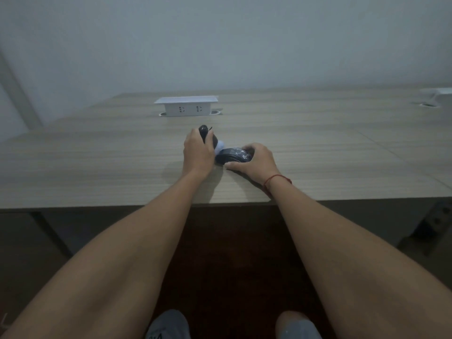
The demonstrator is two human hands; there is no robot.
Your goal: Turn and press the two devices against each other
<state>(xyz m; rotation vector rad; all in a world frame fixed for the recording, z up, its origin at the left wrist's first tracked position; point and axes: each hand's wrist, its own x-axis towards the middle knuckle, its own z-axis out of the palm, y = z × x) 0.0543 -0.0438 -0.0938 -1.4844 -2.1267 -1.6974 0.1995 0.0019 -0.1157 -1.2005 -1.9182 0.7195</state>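
- Lying on the wooden surface (318, 148), a little in from its near edge and about midway across: a dark mouse (233, 155), glossy, with something like clear wrap catching light on its top.
- Gripping the mouse from the right: right hand (254, 161), thumb lying along the near side, fingers (249, 150) curling over the far side, so closing round it rather than lying flat.
- Circling the right wrist: a thin red string (276, 178).
- Sitting just left of the mouse, touching or nearly touching it: a pale bluish-white bit (220, 144), too blurred to identify.
- Holding a second dark object (207, 136), rounded and sticking up past the knuckles: left hand (198, 152), fingers wrapping round it, back of the hand facing the camera; exact kind of object not telling clearly.
- Poking out from the top of that object: a small dark tip (210, 128).
- Keeping close together: both hands, left just beside the mouse's left end.
- Standing well behind the hands, raised out of the surface: a white socket box (187, 106) showing two outlets on its front.
- Showing at the far right edge: another white box (437, 94), partly cut off.
- Rising behind the surface: a plain pale wall (220, 40).
- Reaching in from below: two bare forearms, with knees in grey cloth (168, 325) at the bottom.
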